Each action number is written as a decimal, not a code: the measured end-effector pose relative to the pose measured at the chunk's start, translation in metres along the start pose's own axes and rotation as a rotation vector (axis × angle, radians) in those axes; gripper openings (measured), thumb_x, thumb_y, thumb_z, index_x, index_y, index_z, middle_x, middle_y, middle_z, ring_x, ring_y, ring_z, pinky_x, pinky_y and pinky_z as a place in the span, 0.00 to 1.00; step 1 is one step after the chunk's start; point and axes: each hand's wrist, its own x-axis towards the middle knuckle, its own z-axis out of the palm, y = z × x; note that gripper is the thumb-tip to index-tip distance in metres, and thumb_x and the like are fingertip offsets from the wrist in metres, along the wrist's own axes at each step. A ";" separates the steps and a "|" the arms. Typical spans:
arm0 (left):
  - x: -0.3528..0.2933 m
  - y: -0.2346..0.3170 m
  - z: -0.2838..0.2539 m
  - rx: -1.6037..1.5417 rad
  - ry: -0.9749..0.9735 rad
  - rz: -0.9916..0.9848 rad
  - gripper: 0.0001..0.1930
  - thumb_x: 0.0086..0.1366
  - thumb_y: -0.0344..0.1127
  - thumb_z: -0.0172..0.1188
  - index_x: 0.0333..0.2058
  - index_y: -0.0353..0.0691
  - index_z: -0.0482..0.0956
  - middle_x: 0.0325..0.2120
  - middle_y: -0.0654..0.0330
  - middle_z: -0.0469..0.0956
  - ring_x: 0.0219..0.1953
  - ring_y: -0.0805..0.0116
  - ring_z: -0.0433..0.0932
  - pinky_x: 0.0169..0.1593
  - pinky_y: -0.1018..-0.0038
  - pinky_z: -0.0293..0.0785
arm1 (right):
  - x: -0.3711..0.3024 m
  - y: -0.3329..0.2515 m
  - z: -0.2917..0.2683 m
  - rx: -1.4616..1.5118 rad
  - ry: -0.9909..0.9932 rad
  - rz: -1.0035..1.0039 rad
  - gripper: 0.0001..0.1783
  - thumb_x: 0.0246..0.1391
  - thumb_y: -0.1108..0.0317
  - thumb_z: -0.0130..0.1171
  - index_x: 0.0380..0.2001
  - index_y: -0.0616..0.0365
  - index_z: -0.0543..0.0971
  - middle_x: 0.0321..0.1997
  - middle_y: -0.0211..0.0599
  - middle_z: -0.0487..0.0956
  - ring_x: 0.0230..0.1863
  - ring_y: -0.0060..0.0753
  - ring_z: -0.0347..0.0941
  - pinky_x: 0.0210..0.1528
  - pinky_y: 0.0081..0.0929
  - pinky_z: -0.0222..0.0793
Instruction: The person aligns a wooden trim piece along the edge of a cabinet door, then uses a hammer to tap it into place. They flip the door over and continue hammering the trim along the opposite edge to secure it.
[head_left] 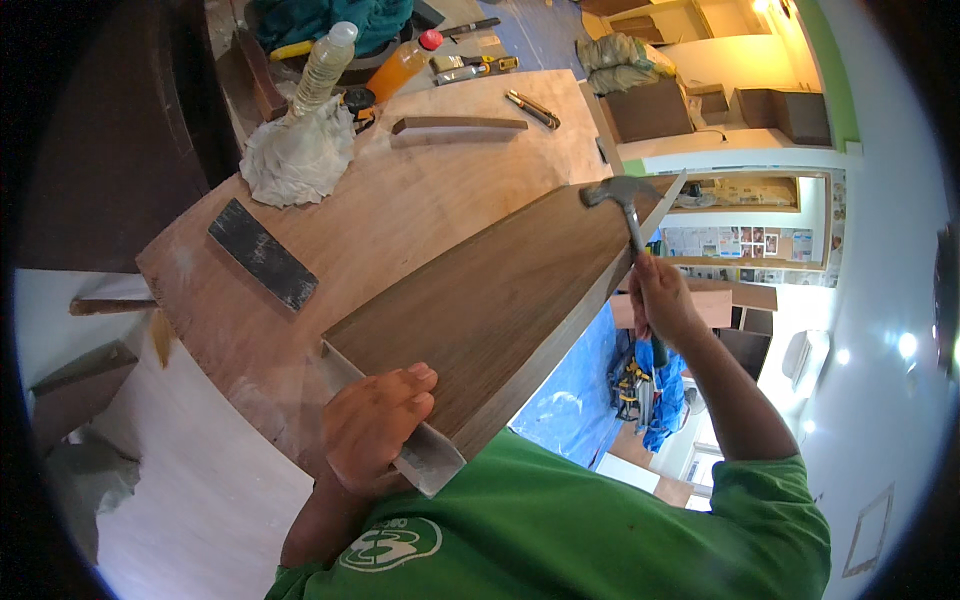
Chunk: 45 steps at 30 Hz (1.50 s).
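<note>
My right hand (660, 295) is closed round the handle of a claw hammer (630, 208). The hammer is raised, its metal head over the far end of a long brown wood-grain panel (480, 305). Pale strips stand along the panel's edges: a long edge strip (570, 350) on the right side and a short end strip (435, 460) at the near end. My left hand (380, 420) grips this near end, fingers bent over the short strip; its thumb is hidden. The panel rests partly on a plywood worktop (400, 210).
A dark sanding block (263, 253), a wood strip (460, 124) and a utility knife (533, 109) lie on the worktop. Behind are a crumpled white rag (297, 162), a clear bottle (325, 70) and an orange-filled bottle (400, 68). Blue sheeting (570, 385) covers the floor at right.
</note>
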 end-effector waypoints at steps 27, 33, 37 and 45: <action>0.001 0.002 -0.003 0.029 -0.018 -0.025 0.12 0.72 0.39 0.62 0.42 0.34 0.81 0.39 0.47 0.89 0.43 0.50 0.91 0.45 0.61 0.88 | 0.103 0.042 -0.075 0.062 0.174 0.141 0.36 0.77 0.34 0.40 0.23 0.51 0.71 0.12 0.29 0.66 0.09 0.30 0.60 0.12 0.33 0.60; -0.003 -0.003 0.004 0.018 0.056 0.026 0.18 0.72 0.47 0.64 0.44 0.34 0.80 0.40 0.45 0.89 0.42 0.48 0.91 0.44 0.60 0.88 | 0.009 0.004 -0.002 0.136 0.036 0.043 0.37 0.76 0.33 0.43 0.26 0.55 0.72 0.10 0.32 0.65 0.07 0.28 0.62 0.09 0.30 0.61; 0.000 -0.002 -0.002 0.028 0.009 0.048 0.21 0.70 0.49 0.67 0.45 0.33 0.80 0.40 0.44 0.89 0.41 0.48 0.91 0.43 0.61 0.87 | -0.041 -0.017 0.032 0.171 -0.117 0.078 0.35 0.80 0.39 0.37 0.29 0.57 0.72 0.13 0.34 0.68 0.09 0.28 0.65 0.11 0.29 0.63; -0.009 -0.007 0.006 0.061 0.050 0.070 0.22 0.61 0.36 0.76 0.49 0.33 0.81 0.42 0.46 0.89 0.40 0.53 0.90 0.43 0.64 0.86 | -0.126 -0.059 0.096 0.172 -0.432 -0.055 0.31 0.81 0.42 0.39 0.32 0.56 0.72 0.18 0.28 0.69 0.16 0.24 0.70 0.18 0.27 0.69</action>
